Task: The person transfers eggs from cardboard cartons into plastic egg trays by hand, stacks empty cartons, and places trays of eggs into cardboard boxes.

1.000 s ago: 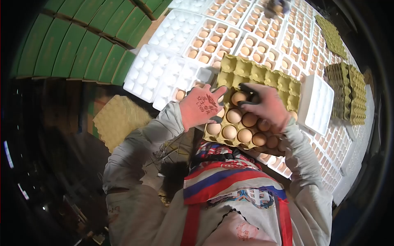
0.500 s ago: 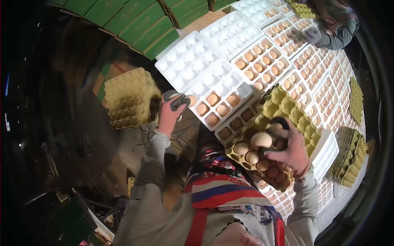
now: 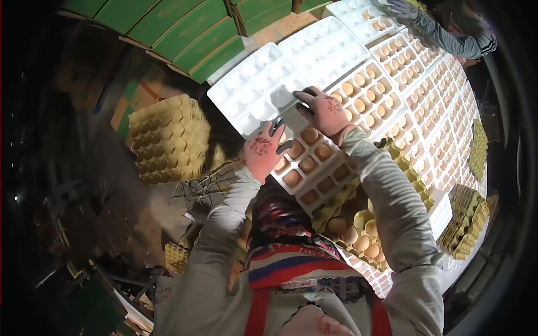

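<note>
My left hand [image 3: 262, 150], in a red glove, rests at the near corner of a white plastic egg tray [image 3: 252, 89], its fingers curled over a pale egg. My right hand [image 3: 326, 112], also gloved, reaches farther onto the same tray. Its dark fingertips are bent down into a cell, and what they pinch is mostly hidden. The near cells of this tray hold several brown eggs [image 3: 310, 136]. Under my right forearm, a yellow-green pulp tray [image 3: 400, 162] holds several more eggs [image 3: 358, 241].
Rows of white trays with eggs [image 3: 414, 84] run to the far right, where another person's sleeve [image 3: 443, 36] reaches in. Green crates [image 3: 185, 28] stand at the top. Stacks of pulp trays sit at the left [image 3: 168, 137] and right [image 3: 465, 224].
Both hands left the pulp tray, each with an egg, and came onto the white tray. The left swung out to the left first. The view turned left.
</note>
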{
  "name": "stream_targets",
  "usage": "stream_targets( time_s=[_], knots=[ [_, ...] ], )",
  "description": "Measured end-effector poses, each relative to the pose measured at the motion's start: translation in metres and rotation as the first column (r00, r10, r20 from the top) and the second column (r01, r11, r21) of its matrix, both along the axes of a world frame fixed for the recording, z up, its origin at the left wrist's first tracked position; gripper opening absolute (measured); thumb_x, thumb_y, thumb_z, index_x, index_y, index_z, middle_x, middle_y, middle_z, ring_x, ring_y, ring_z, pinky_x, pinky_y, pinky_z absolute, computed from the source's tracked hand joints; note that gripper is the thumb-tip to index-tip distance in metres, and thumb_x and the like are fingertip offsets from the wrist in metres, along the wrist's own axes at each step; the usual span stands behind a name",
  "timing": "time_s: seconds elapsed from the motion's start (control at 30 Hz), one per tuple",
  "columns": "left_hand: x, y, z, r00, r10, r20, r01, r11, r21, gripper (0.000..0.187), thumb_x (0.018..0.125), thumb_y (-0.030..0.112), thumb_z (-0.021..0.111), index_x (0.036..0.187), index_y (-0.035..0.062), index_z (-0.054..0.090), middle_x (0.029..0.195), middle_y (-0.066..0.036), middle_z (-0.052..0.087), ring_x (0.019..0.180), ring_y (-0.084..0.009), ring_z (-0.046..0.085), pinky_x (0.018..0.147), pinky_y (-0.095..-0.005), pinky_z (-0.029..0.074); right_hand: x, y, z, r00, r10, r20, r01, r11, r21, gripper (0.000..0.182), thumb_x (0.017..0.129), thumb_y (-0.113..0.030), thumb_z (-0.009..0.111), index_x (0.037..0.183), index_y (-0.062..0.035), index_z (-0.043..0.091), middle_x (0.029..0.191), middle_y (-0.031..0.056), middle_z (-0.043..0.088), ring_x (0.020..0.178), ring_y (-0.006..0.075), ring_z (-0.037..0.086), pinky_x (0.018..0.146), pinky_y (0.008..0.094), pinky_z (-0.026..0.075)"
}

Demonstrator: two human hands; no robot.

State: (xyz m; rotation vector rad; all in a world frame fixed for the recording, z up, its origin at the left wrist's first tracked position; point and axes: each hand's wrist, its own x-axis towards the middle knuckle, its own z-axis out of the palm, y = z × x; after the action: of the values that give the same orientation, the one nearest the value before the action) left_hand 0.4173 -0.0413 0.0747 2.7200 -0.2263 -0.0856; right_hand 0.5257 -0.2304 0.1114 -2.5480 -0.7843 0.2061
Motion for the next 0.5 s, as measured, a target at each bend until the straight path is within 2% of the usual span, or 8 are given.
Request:
stream_targets(
  time_s=[0.1, 0.17, 0.23, 0.3, 0.33, 0.4, 0.43, 0.5],
  knots=[
    [0.021, -0.014, 0.015, 0.984, 0.179, 0.01, -0.158, 0.893, -0.422, 0.051, 0.086, 0.024, 0.063, 0.133, 0.0113, 0.049, 0.117, -0.015, 0.055, 0.1, -0.0366, 0.059, 0.081, -0.0434, 0.05, 0.008, 0.0, -0.053, 0.991, 0.01, 0.137, -0.004, 0.999, -0.038, 0.044, 0.083, -0.016, 0.059, 0.127, -0.0182, 0.057, 0.119, 0.0082, 0.057, 0.113, 0.0301, 0.049, 0.095, 0.046, 0.039],
    [0.041, -0.036, -0.017, 0.951, 0.296, 0.089, -0.203, 0.814, -0.545, 0.051, 0.086, 0.016, 0.061, 0.134, 0.0093, 0.047, 0.121, -0.016, 0.053, 0.106, -0.0413, 0.054, 0.091, -0.0471, 0.045, 0.009, -0.003, -0.041, 0.986, -0.144, 0.086, 0.121, 0.966, 0.228, 0.044, 0.083, -0.015, 0.058, 0.128, -0.0185, 0.057, 0.12, 0.0087, 0.057, 0.112, 0.0304, 0.05, 0.096, 0.0443, 0.039],
    [0.058, -0.045, -0.038, 0.957, -0.106, 0.272, 0.13, 0.989, -0.074, 0.053, 0.086, 0.016, 0.057, 0.136, 0.0069, 0.044, 0.127, -0.018, 0.051, 0.111, -0.0352, 0.05, 0.103, -0.0467, 0.034, -0.005, -0.023, 0.034, 0.988, -0.143, 0.05, 0.118, 0.935, 0.334, 0.044, 0.086, -0.014, 0.058, 0.129, -0.0141, 0.055, 0.118, 0.01, 0.057, 0.111, 0.0312, 0.049, 0.096, 0.0415, 0.04],
    [0.058, -0.057, -0.069, 0.908, -0.197, 0.369, 0.114, 0.965, 0.235, 0.049, 0.088, 0.014, 0.054, 0.135, 0.0047, 0.044, 0.123, -0.017, 0.054, 0.107, -0.0294, 0.053, 0.098, -0.0413, 0.041, -0.036, -0.07, 0.113, 0.992, -0.125, -0.008, 0.116, 0.891, 0.44, 0.041, 0.088, -0.016, 0.059, 0.128, -0.0078, 0.055, 0.116, 0.0123, 0.059, 0.107, 0.0314, 0.052, 0.094, 0.0382, 0.042],
    [0.067, -0.057, -0.092, 0.865, -0.063, 0.498, 0.07, 0.998, 0.005, 0.045, 0.09, 0.011, 0.051, 0.133, 0.0027, 0.047, 0.119, -0.017, 0.057, 0.108, -0.0302, 0.052, 0.1, -0.0417, 0.039, -0.06, -0.103, 0.141, 0.982, -0.185, -0.025, 0.174, 0.857, 0.484, 0.04, 0.088, -0.017, 0.059, 0.127, -0.0055, 0.055, 0.114, 0.0129, 0.06, 0.105, 0.0302, 0.055, 0.092, 0.0372, 0.044],
    [0.057, -0.095, -0.044, 0.876, 0.038, 0.481, 0.133, 0.94, -0.316, 0.041, 0.09, 0.007, 0.052, 0.13, -0.0006, 0.049, 0.116, -0.017, 0.059, 0.111, -0.0292, 0.052, 0.102, -0.0398, 0.038, -0.127, -0.168, 0.172, 0.937, -0.35, -0.011, 0.301, 0.789, 0.535, 0.04, 0.087, -0.016, 0.064, 0.124, -0.001, 0.057, 0.11, 0.0135, 0.063, 0.097, 0.0243, 0.062, 0.088, 0.0341, 0.048],
    [0.04, -0.104, 0.029, 0.917, -0.035, 0.398, 0.204, 0.898, -0.39, 0.042, 0.088, 0.006, 0.055, 0.129, -0.0019, 0.049, 0.116, -0.016, 0.059, 0.113, -0.0274, 0.053, 0.102, -0.0375, 0.038, -0.165, -0.199, 0.176, 0.88, -0.447, -0.159, 0.457, 0.706, 0.542, 0.043, 0.084, -0.011, 0.067, 0.124, 0.0005, 0.057, 0.111, 0.0127, 0.063, 0.097, 0.0205, 0.063, 0.089, 0.0323, 0.05],
    [0.011, -0.142, 0.061, 0.964, -0.219, 0.148, 0.262, 0.722, -0.641, 0.046, 0.084, 0.005, 0.062, 0.127, -0.0037, 0.051, 0.123, -0.017, 0.056, 0.121, -0.0264, 0.048, 0.103, -0.0369, 0.037, -0.24, -0.254, 0.168, 0.79, -0.544, -0.282, 0.613, 0.696, 0.374, 0.048, 0.08, -0.01, 0.072, 0.126, -0.0042, 0.058, 0.112, 0.0115, 0.065, 0.103, 0.0208, 0.062, 0.099, 0.0335, 0.046]
  ],
)
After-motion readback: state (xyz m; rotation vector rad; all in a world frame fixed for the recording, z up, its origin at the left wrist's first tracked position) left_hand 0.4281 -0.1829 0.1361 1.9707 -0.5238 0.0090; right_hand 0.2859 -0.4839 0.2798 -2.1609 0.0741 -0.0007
